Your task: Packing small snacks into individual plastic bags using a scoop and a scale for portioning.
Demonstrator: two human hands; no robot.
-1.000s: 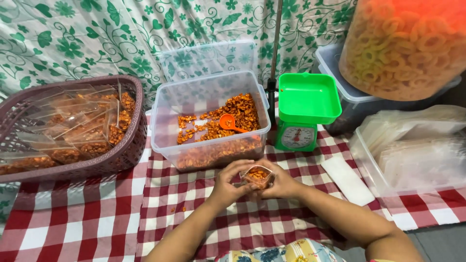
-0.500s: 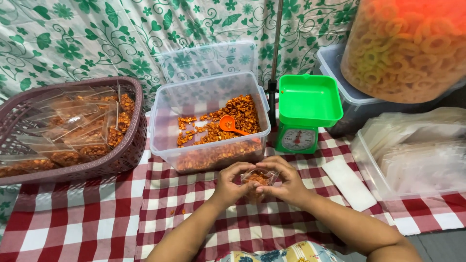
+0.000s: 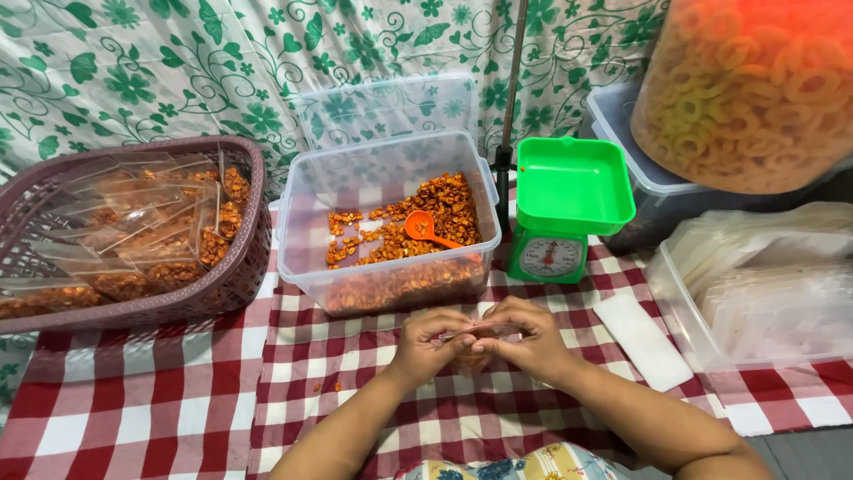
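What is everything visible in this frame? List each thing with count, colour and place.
small packet: one, clear with orange snack, pinched between both hands
clear tub: one, holds orange snack, centre
scoop: one, orange, in the tub
lid: one, clear, upright behind the tub
basket: one, purple, left, with filled packets
scale: one, green, right of the tub
ring snack bag: one, orange-yellow, top right
tablecloth: red-white check
left hand: at the packet
right hand: at the packet
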